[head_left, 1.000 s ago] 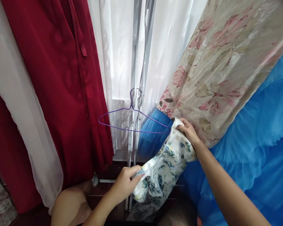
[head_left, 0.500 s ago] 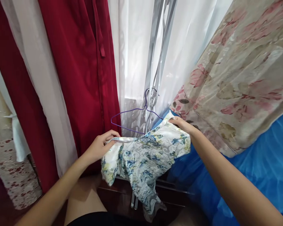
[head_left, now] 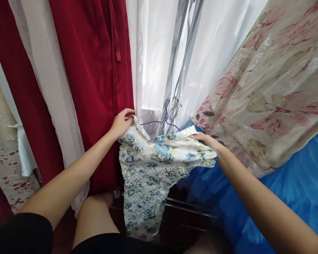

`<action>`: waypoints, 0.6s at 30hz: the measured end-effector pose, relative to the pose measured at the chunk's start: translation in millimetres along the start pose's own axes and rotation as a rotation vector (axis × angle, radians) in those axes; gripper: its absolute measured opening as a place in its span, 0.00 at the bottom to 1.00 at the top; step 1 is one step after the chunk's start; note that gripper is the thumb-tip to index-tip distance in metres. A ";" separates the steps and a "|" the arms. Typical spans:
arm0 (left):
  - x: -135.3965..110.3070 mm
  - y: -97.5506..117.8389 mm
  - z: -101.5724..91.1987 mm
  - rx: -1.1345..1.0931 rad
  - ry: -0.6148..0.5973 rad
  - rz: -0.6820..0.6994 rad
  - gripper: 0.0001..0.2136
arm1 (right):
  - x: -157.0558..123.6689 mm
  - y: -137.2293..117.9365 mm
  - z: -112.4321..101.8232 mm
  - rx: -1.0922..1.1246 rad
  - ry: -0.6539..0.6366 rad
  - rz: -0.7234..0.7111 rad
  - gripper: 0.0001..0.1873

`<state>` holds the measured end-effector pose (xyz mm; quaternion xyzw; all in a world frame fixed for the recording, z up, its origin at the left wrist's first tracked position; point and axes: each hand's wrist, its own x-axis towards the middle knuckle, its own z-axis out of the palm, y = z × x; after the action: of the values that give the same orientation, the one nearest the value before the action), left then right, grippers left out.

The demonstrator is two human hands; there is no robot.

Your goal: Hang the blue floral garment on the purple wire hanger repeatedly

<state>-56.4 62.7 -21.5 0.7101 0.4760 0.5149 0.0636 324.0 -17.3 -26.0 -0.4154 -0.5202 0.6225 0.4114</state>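
Both hands [head_left: 120,123] stretch silky floral garment [head_left: 145,165] flat.

purple hanger [head_left: 159,121]: only the hook and two short wire stretches show; both shoulders are hidden behind the floral garment [head_left: 145,169].
left hand [head_left: 121,122]: fingertips buried in the garment's corner.
right hand [head_left: 205,140]: fingers partly under the cloth's edge.
red dress [head_left: 95,70]: top cut off by the upper edge.
blue tulle [head_left: 288,183]: runs off at right.

The garment [head_left: 148,165] is cream with blue flowers; the hanger [head_left: 161,121] purple. Left hangs a red curtain [head_left: 95,70]; right, blue tulle [head_left: 281,190].
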 end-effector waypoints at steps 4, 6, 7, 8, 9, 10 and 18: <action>-4.7 18.0 16.9 0.089 0.008 -0.171 0.19 | -21.5 26.9 -8.0 -0.017 0.003 -0.036 0.20; -15.7 22.2 14.7 0.068 -0.056 -0.125 0.18 | -35.7 43.9 -16.3 -0.041 0.081 -0.066 0.20; -22.2 25.1 12.5 0.046 -0.099 -0.081 0.19 | -42.1 50.4 -20.5 -0.044 0.127 -0.088 0.20; -28.6 28.9 10.2 0.038 -0.133 -0.039 0.21 | -47.2 54.2 -24.1 -0.042 0.173 -0.119 0.20; -34.5 33.8 8.3 0.052 -0.142 -0.005 0.21 | -50.8 54.6 -26.5 -0.036 0.223 -0.158 0.21; -39.2 39.3 6.9 0.086 -0.125 0.021 0.21 | -52.5 51.2 -27.1 -0.027 0.275 -0.203 0.21; -31.8 47.2 -0.7 0.242 0.132 -0.001 0.16 | -65.8 -22.6 51.8 -0.113 0.335 -0.603 0.27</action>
<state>-28.7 13.4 -15.2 0.6769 0.5381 0.4994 -0.0539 297.6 -92.6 8.2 -0.3618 -0.5783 0.3665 0.6327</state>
